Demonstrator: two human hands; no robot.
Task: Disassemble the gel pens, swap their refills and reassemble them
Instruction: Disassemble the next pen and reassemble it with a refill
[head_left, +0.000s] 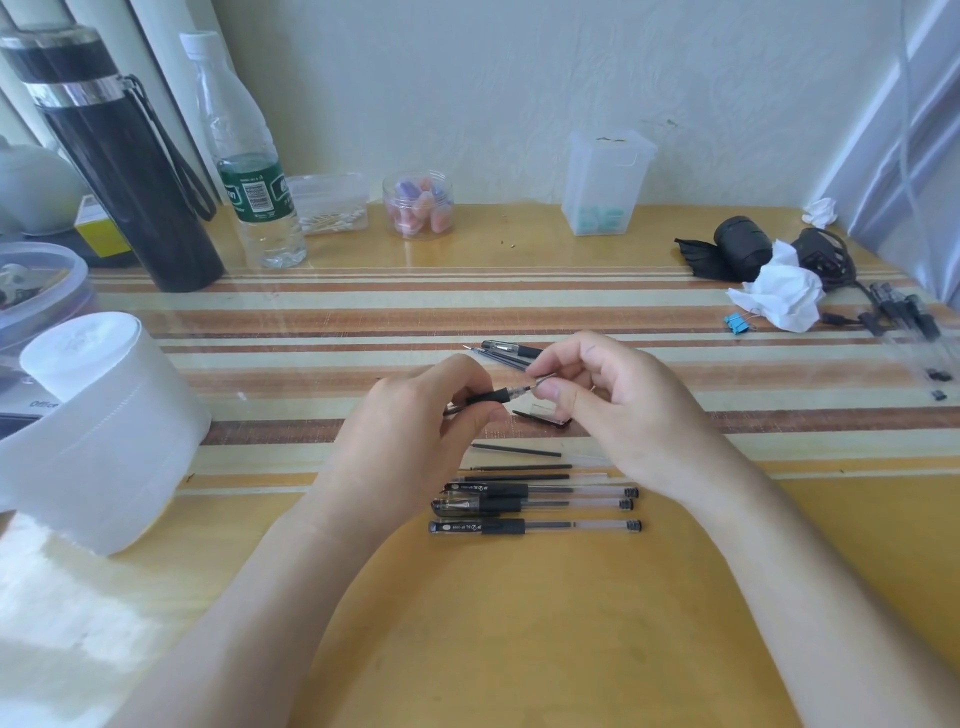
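Left hand (415, 415), right hand (623, 410), pinching pen (493, 396)

Home desk: thermos (124, 161), water bottle (249, 166).

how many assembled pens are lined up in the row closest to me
3, lying parallel: far pen, middle pen, near pen. More pens lie far right, too blurred to count; others may be hidden.

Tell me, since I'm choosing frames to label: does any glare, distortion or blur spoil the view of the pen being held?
Head view: wide-angle distortion leans the black flask at the left; daylight washes out the table at lower left; the gel pen between the left hand and right hand is fairly sharp, without glare.
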